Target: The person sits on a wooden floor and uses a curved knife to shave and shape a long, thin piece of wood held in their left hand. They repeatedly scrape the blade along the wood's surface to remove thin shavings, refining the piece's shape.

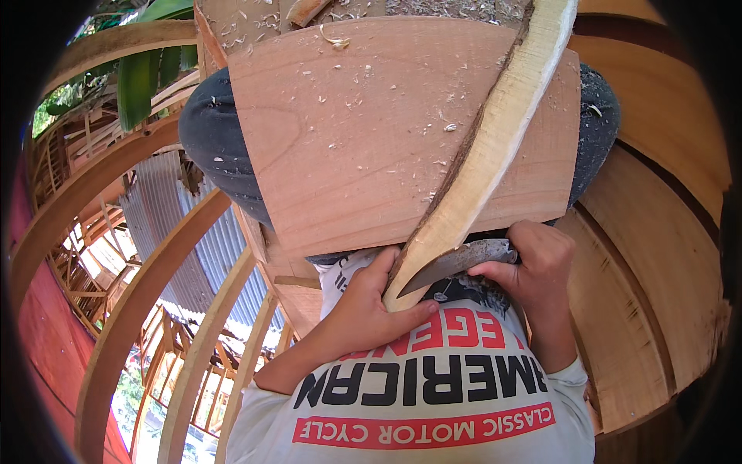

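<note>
A long, slightly curved strip of pale wood (495, 147) with dark bark along one edge slants from the top right down to my waist. My left hand (367, 305) is wrapped round its near end, thumb on one side and fingers on the other. In my right hand (537, 259) is a machete (456, 263) with a worn, dark blade; I grip it close to the blade, and its handle is hidden. The blade lies across the strip just ahead of my left hand, its tip over the wood. Under the strip a broad reddish board (348, 131) rests across my lap.
Curled shavings (335, 37) are scattered over the board and the planks beyond it. Wide planks (626, 286) lie along my right side. To the left stand curved wooden bars (147, 286), with corrugated metal sheets (193, 232) below and green leaves (139, 85) at the upper left.
</note>
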### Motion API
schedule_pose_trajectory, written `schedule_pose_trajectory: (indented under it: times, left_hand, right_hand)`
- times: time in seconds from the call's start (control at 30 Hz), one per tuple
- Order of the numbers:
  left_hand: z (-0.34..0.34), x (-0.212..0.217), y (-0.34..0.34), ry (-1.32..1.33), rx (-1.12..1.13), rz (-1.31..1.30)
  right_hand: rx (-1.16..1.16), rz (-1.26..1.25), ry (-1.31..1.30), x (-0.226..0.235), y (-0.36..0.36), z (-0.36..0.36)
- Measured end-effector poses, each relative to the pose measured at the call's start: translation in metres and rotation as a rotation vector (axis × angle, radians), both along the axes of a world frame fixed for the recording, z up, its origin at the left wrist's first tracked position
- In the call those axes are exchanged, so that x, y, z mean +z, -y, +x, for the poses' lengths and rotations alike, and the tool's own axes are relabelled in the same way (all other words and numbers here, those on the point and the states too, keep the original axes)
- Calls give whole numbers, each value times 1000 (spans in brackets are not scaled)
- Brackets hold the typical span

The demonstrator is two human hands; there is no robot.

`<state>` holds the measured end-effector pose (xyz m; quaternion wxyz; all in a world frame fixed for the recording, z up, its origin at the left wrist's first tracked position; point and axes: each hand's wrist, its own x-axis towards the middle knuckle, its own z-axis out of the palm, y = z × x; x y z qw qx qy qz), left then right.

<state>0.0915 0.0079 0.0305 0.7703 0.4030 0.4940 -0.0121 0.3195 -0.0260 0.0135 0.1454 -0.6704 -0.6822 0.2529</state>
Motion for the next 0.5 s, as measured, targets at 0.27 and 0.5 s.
schedule_pose_trajectory:
  times: [0.27, 0.5]
  left_hand:
    - [-8, -1, 5, -21, -42, 11]
    - [-11, -9, 9, 73, 18, -33]
  right_hand:
    - [-444, -15, 94, -7, -4, 33]
    - [-53, -88, -33, 13, 3, 14]
